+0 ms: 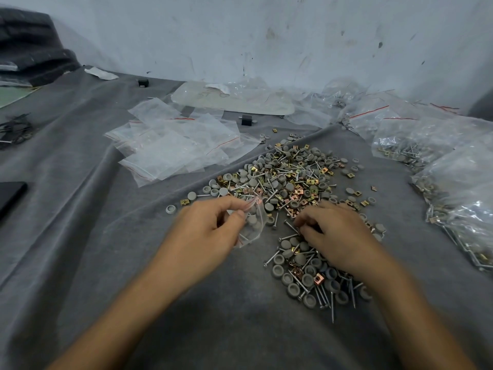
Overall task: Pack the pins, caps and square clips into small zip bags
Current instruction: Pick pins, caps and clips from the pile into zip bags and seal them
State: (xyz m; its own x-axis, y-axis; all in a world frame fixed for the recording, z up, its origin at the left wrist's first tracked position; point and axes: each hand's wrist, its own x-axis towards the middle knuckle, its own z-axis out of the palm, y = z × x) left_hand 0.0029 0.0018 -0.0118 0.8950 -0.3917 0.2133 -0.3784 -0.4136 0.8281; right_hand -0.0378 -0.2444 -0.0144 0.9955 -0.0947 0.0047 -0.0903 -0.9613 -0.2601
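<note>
so, far left edge: dark flat slab (pixel 10 194) on the grey desk cloth (pixel 93 249), tangle of black wire bits (pixel 16 129) further back, dark folded fabric stack (pixel 32 49) in the back corner. left of centre: loose heap of empty zip bags (pixel 173 149) with red seal lines, lying flat and overlapping. behind them a big clear plastic sheet (pixel 234 101) and a small black block (pixel 246 120).

left hand (pixel 210 225) is near centre, thumb and fingers pinching the mouth of a small zip bag (pixel 253 222). the bag hangs just beside the near-left edge of the parts pile (pixel 290 177), with a few grey caps inside.

the pile is mixed: silver pins (pixel 330 303), grey round caps (pixel 278 271), brass and copper square clips (pixel 318 279), spread from centre toward the near right.

right hand (pixel 336 233) sits palm down on the near part of the pile, fingers curled into the parts; cannot tell if it has anything gripped.

far right: filled bags (pixel 453 188) stacked along the desk edge, with pins and caps showing through the plastic. scuffed white wall (pixel 266 36) behind.
</note>
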